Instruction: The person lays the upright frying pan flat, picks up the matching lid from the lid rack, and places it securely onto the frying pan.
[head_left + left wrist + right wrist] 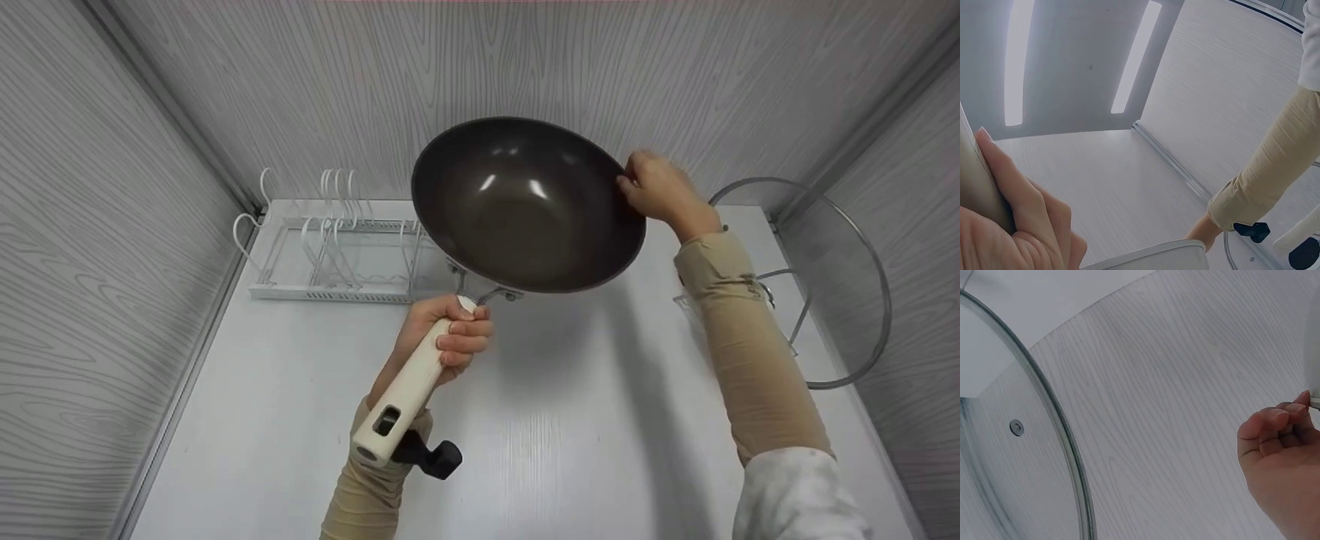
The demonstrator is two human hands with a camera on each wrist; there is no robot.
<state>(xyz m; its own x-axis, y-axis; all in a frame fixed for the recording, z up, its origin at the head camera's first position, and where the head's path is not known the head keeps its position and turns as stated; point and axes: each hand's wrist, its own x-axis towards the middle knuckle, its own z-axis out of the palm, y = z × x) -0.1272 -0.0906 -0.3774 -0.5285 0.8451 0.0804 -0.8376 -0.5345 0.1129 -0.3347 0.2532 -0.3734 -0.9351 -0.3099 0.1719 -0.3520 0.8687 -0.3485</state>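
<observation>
A dark-lined wok (525,217) is held up over the white table, its inside turned toward the head camera. My left hand (454,337) grips its cream handle (409,386) near the metal bracket, with the fingers wrapped around; the left wrist view shows that hand (1027,219) close up. At the far right of the wok, my right hand (664,191) pinches the rim between thumb and fingers. In the right wrist view the right hand (1280,444) has its fingers curled at the pale outer edge of the wok (1314,402).
A white wire dish rack (330,296) stands at the back left of the table (525,450). On the right a glass lid (885,300) with a grey rim leans upright in a wire stand (802,322), beside my right forearm. Wood-grain panels (360,75) enclose the back and both sides.
</observation>
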